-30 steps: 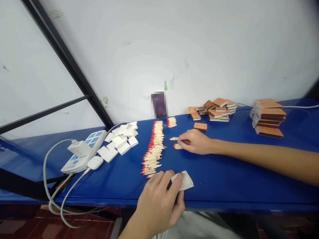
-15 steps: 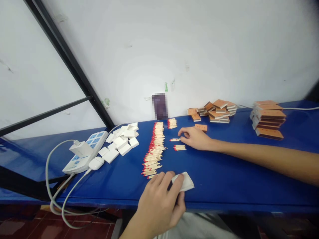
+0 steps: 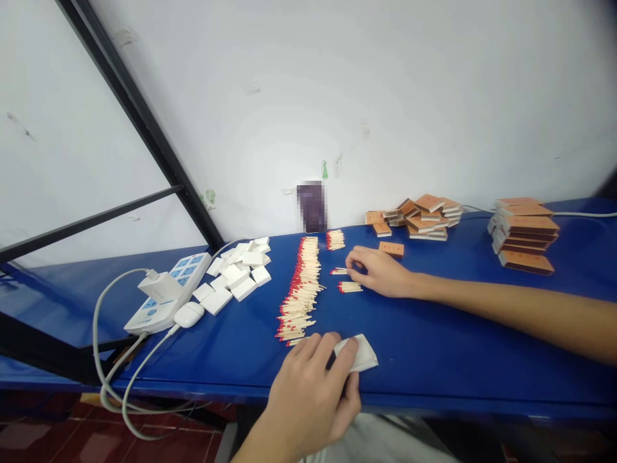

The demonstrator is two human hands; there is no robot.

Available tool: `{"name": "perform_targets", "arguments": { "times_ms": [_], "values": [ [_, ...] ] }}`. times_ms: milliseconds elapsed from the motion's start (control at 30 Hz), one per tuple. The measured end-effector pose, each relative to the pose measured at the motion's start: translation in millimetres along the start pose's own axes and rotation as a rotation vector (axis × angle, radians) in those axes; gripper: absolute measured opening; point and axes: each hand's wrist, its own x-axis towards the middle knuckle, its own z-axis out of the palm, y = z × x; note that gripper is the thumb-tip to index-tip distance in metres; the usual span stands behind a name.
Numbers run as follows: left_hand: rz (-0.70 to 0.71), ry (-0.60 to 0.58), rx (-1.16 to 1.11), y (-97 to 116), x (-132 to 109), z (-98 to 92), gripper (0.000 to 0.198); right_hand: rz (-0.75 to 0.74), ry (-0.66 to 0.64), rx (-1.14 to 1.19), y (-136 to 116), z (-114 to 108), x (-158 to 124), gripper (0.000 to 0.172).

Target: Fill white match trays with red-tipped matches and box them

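Observation:
My left hand point(image 3: 313, 392) is at the front edge of the table, fingers curled and closed on a flat white packet point(image 3: 364, 355), its index finger lying over it. A dark part shows between the fingers, and I cannot make out what it is. My right hand point(image 3: 380, 273) rests farther back, thumb and forefinger together at the plain ends of a few red-tipped matches point(image 3: 339, 271). Just in front of those fingertips lies another small row of matches point(image 3: 350, 287). A long heap of matches point(image 3: 303, 283) runs to the left of both hands.
Several white box trays point(image 3: 236, 276) lie on the left, near a power strip point(image 3: 166, 302) with a charger and cables. Matchboxes point(image 3: 429, 218) are piled by the wall, one single matchbox point(image 3: 391, 249) behind my right hand, and a stack point(image 3: 525, 235) stands far right.
The whole view has shifted slightly. My right fingertips have drawn closer over the few matches, and less of them shows. My left hand stays in place on the white packet.

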Motion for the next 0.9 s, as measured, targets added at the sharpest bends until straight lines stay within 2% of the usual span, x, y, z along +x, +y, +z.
{"name": "perform_targets", "arguments": {
  "times_ms": [200, 400, 533, 767, 900],
  "values": [
    [-0.003, -0.001, 0.006, -1.4, -0.8, 2.0, 0.038, -0.038, -0.020, 0.068, -2.1, -0.8, 0.3, 0.023],
    [-0.008, -0.003, -0.001, -0.6, -0.7, 1.8, 0.037, -0.107, -0.092, 0.002, -2.9, -3.2, -2.5, 0.032],
    [-0.009, 0.004, 0.006, -0.5, -1.3, 2.1, 0.038, -0.116, -0.114, -0.021, -5.8, -5.6, -2.9, 0.032],
    [-0.004, 0.003, -0.001, -0.9, -2.5, 3.2, 0.038, -0.104, -0.056, 0.013, -4.9, -3.9, -3.7, 0.029],
    [-0.007, -0.010, 0.000, -1.0, -1.3, 2.1, 0.038, -0.108, -0.103, -0.003, -3.9, -4.0, -3.5, 0.031]
  ]
}}
